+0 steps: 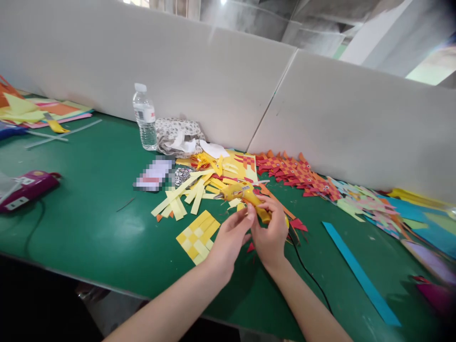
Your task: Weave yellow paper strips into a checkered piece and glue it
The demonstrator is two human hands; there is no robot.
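Note:
A yellow hot glue gun (244, 192) is in my right hand (271, 230), its fingers wrapped around the handle and the nozzle pointing left. My left hand (230, 240) meets the right one just below the gun, with thumb and fingers pinched together. Whatever the left fingers hold, if anything, is hidden. A black cord trails from the gun toward the front edge. Beside my left hand lies a woven yellow paper square (198, 233). Loose pale yellow paper strips (175, 199) are heaped behind it.
A water bottle (145, 118) stands by a patterned cloth pouch (180, 135). Red-orange woven paper fish (292, 171) line the partition (171, 61). A blue strip (359, 273) lies right on the green table (107, 228). A magenta power strip (30, 190) sits left.

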